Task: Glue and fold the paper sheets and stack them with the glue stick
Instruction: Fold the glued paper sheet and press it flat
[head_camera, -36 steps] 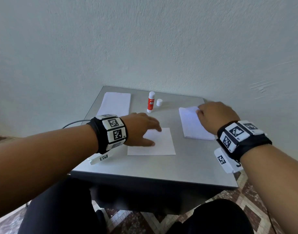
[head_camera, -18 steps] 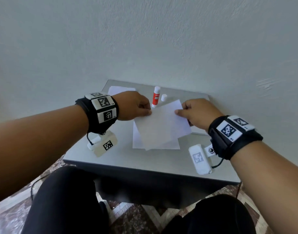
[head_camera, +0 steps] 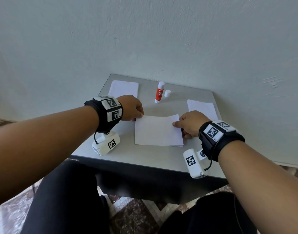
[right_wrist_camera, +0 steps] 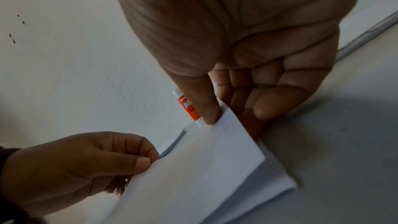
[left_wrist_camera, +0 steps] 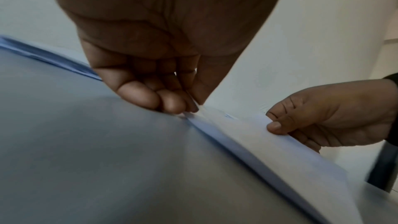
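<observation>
My legs [head_camera: 69,200] in dark trousers sit under the near edge of the grey desk [head_camera: 161,157]. Two white marker-tagged camera units hang from my black wristbands [head_camera: 109,114] over the near part of the desk, one per wrist.

Centre of the desk: one white sheet [head_camera: 158,130], held by its two far corners, with a second sheet [right_wrist_camera: 273,176] lying flat beneath it; the lower one shows along the near and right edges. The held sheet's long axis runs left to right; its near edge rests on the lower sheet and its far edge is lifted.

My left hand [head_camera: 131,108] has its grip clamped on the far left corner, thumb against curled fingertips [left_wrist_camera: 170,103]. My right hand [head_camera: 190,123] has its grip clamped on the far right corner, thumb on top, fingers underneath.

Farther back, two stacks of white paper: one at far left [head_camera: 123,88], partly hidden by my left hand, and one at far right [head_camera: 201,107], partly hidden by my right hand. Between them stands one glue stick [head_camera: 159,92], upright, long axis vertical, uncapped. Its one white cap [head_camera: 167,93] stands just to its right, apart. Nothing lies between the sheet and the glue stick. A pale wall [head_camera: 145,39] rises behind the desk.
</observation>
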